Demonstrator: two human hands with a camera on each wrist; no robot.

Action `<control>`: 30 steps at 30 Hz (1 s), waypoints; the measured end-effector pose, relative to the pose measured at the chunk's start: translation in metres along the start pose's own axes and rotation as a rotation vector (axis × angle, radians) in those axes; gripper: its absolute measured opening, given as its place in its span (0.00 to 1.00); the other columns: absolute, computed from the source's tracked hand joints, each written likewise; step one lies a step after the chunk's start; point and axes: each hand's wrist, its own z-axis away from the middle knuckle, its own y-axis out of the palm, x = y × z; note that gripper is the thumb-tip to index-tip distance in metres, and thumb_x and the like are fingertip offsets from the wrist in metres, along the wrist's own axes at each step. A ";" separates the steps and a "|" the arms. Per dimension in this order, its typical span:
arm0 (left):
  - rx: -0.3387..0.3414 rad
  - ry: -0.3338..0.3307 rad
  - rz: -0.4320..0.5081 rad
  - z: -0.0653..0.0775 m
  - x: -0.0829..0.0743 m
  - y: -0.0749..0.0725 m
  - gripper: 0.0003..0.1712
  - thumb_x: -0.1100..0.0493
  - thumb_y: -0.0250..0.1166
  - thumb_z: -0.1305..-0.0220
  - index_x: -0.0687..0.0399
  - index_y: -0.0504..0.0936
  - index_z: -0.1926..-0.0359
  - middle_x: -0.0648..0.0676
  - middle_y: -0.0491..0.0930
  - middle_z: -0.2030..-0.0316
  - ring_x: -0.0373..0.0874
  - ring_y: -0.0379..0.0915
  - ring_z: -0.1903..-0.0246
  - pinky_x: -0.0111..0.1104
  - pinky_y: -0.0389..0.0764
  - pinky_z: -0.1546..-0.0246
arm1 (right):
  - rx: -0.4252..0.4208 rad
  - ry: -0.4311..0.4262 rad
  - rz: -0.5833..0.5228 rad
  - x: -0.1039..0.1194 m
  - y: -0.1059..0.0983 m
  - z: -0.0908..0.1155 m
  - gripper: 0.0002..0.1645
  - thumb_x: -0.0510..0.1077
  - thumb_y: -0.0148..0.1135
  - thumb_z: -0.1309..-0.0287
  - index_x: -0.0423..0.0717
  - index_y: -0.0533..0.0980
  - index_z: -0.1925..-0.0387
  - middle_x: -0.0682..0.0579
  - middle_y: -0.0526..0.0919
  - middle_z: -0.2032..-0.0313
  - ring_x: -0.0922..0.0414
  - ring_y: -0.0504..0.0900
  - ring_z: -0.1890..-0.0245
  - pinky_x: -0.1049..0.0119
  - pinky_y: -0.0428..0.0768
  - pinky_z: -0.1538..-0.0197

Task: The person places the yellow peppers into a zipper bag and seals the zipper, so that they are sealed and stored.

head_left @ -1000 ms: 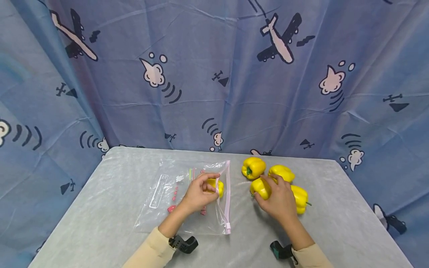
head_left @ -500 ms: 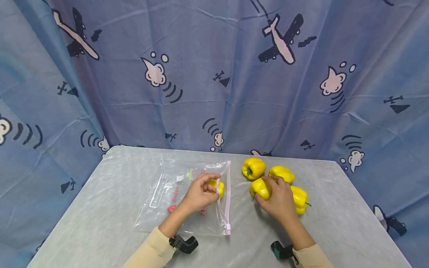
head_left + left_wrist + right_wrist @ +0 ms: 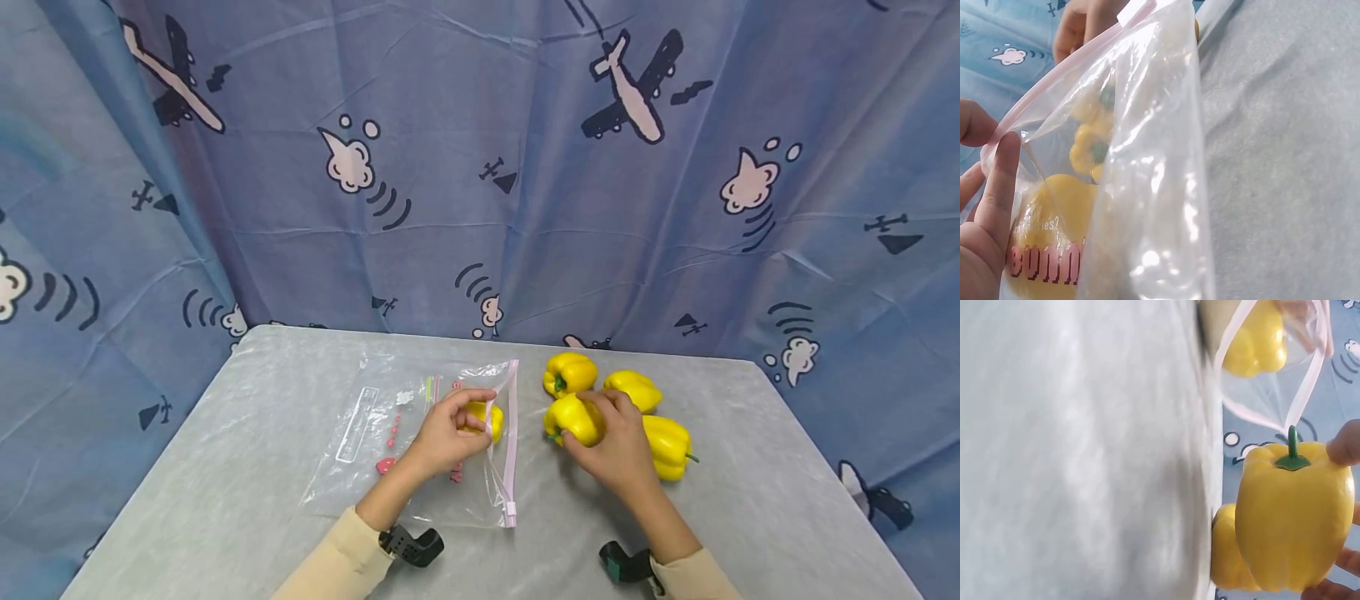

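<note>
A clear zip bag [image 3: 360,483] with a pink zip edge lies on the table, one yellow bell pepper [image 3: 496,422] inside it. My left hand [image 3: 447,433] pinches the upper layer of the bag's mouth between thumb and fingers, holding it raised; the left wrist view shows the pink rim in that pinch. To the right, my right hand [image 3: 617,437] grips another yellow bell pepper [image 3: 1294,519] by its side, its green stem toward the bag. In the right wrist view the bag's mouth [image 3: 1235,409] gapes beyond this pepper.
Three more yellow bell peppers stand close to my right hand: one at the back [image 3: 570,374], one behind the hand [image 3: 634,390] and one to its right [image 3: 670,448]. A blue patterned curtain [image 3: 420,250] hangs behind the grey-covered table [image 3: 217,433].
My right hand has moved slightly left with the gripped pepper, away from the pepper on its right. The left hand keeps its hold on the bag's mouth.
</note>
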 end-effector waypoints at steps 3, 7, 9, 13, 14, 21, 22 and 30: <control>0.000 -0.002 -0.003 0.000 0.000 0.000 0.32 0.77 0.63 0.52 0.65 0.74 0.42 0.67 0.68 0.46 0.33 0.76 0.69 0.23 0.82 0.66 | -0.003 -0.018 -0.030 0.006 -0.001 -0.001 0.33 0.46 0.78 0.69 0.44 0.79 0.54 0.39 0.76 0.54 0.41 0.73 0.51 0.44 0.72 0.46; 0.000 -0.004 -0.007 0.000 -0.001 0.000 0.32 0.77 0.63 0.52 0.65 0.74 0.41 0.66 0.68 0.46 0.32 0.76 0.69 0.23 0.82 0.66 | 0.011 -0.020 -0.061 0.013 0.000 -0.003 0.33 0.46 0.78 0.68 0.45 0.79 0.53 0.41 0.75 0.54 0.43 0.73 0.51 0.45 0.73 0.47; 0.001 -0.002 -0.009 -0.001 0.000 0.000 0.32 0.77 0.63 0.52 0.65 0.74 0.42 0.66 0.69 0.45 0.33 0.77 0.68 0.24 0.82 0.66 | 0.019 -0.016 -0.070 0.016 0.001 -0.003 0.33 0.46 0.78 0.68 0.46 0.79 0.53 0.42 0.75 0.54 0.44 0.73 0.52 0.46 0.74 0.48; 0.006 0.002 -0.011 -0.001 0.001 0.000 0.32 0.77 0.63 0.52 0.68 0.73 0.41 0.66 0.68 0.44 0.35 0.77 0.67 0.24 0.83 0.66 | 0.031 -0.018 -0.081 0.023 0.004 -0.003 0.33 0.47 0.78 0.68 0.48 0.80 0.53 0.44 0.75 0.55 0.46 0.74 0.54 0.48 0.74 0.51; 0.006 0.003 -0.011 -0.001 0.001 0.000 0.32 0.76 0.64 0.52 0.68 0.72 0.41 0.66 0.68 0.44 0.36 0.77 0.67 0.24 0.83 0.66 | 0.034 -0.019 -0.087 0.025 0.004 -0.003 0.33 0.47 0.78 0.68 0.49 0.80 0.53 0.45 0.76 0.55 0.47 0.74 0.54 0.48 0.74 0.52; 0.015 0.013 -0.034 -0.001 0.001 -0.001 0.33 0.76 0.64 0.52 0.68 0.72 0.41 0.66 0.68 0.44 0.45 0.79 0.65 0.24 0.83 0.65 | 0.061 -0.031 -0.149 0.040 0.007 -0.004 0.31 0.45 0.78 0.67 0.49 0.80 0.53 0.47 0.77 0.54 0.51 0.76 0.54 0.53 0.77 0.55; 0.016 0.015 -0.036 -0.001 0.001 -0.001 0.33 0.76 0.64 0.52 0.68 0.72 0.41 0.66 0.68 0.44 0.45 0.79 0.65 0.24 0.83 0.66 | 0.063 -0.039 -0.160 0.042 0.007 -0.003 0.31 0.45 0.78 0.67 0.49 0.80 0.54 0.47 0.77 0.54 0.51 0.77 0.53 0.53 0.77 0.55; 0.026 0.038 -0.032 -0.002 0.003 0.000 0.32 0.77 0.63 0.51 0.70 0.71 0.41 0.68 0.68 0.45 0.32 0.76 0.69 0.22 0.81 0.66 | 0.096 -0.057 -0.196 0.047 0.015 -0.002 0.31 0.45 0.78 0.67 0.49 0.80 0.53 0.47 0.77 0.53 0.51 0.76 0.51 0.52 0.78 0.53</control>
